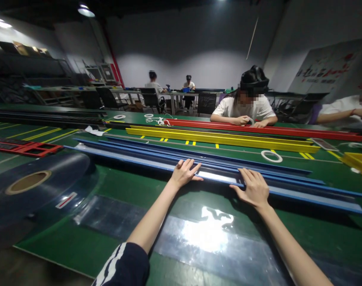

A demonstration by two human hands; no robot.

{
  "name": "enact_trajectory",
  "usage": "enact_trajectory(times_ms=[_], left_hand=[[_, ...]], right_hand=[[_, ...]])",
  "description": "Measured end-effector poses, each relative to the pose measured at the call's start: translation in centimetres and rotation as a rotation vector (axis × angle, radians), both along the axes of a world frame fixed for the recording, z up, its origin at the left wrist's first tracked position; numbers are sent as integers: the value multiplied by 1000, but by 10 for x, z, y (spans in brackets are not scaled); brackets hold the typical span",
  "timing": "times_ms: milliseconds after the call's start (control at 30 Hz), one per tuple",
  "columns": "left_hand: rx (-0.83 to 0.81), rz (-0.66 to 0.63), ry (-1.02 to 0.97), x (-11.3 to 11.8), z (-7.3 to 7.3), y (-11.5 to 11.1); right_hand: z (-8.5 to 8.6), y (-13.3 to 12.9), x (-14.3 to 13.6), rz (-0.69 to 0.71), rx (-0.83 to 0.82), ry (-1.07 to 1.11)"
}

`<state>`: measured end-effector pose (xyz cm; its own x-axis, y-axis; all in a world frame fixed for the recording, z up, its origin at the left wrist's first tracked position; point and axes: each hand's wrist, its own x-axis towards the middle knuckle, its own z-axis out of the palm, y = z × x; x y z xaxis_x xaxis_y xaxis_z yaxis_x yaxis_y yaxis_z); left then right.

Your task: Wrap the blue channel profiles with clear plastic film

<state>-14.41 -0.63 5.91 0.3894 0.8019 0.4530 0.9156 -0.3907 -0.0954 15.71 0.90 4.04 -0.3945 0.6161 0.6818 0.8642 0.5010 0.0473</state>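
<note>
Several long blue profiles (157, 161) lie side by side across the green table, and the nearest has a glossy, light-coloured inner face. My left hand (183, 173) is at the middle of the nearest profile, fingers over its top and thumb along its near edge. Farther right, my right hand (254, 188) grips the same profile, fingers bent over it and thumb at the near edge. A strip of clear film (175, 238) lies flat in front of both hands, under my forearms, with a bright reflection on it.
A large roll of clear film (64, 171) stands at the left. Beyond the blue profiles lie yellow profiles (216, 140), red profiles (288, 130) and a white ring-shaped roll (271, 156). Across the table a co-worker (243, 107) leans over the red profiles. A yellow bin (358, 163) is at right.
</note>
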Motion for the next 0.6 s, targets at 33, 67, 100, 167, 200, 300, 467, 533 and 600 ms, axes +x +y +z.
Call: enact_trajectory(times_ms=[33, 67, 100, 167, 200, 300, 467, 533, 600], left_hand=[[47, -8, 16, 2, -2, -1], [99, -16, 33, 3, -4, -3], [153, -24, 48, 5, -6, -3], [249, -43, 63, 8, -9, -5], [284, -51, 66, 9, -10, -5], [321, -63, 63, 13, -15, -7], [264, -75, 52, 16, -26, -10], [244, -83, 43, 17, -29, -10], [229, -89, 34, 18, -33, -10]], right_hand=[[2, -1, 2, 9, 9, -9], [3, -2, 4, 19, 20, -20], [5, -3, 6, 26, 31, -30], [9, -6, 9, 29, 46, -46], [10, -8, 11, 24, 45, -52], [10, -13, 13, 4, 7, -54], [-1, -21, 16, -9, -102, -53], [-7, -22, 17, -20, -134, -52], [-12, -23, 16, -33, -167, -51]])
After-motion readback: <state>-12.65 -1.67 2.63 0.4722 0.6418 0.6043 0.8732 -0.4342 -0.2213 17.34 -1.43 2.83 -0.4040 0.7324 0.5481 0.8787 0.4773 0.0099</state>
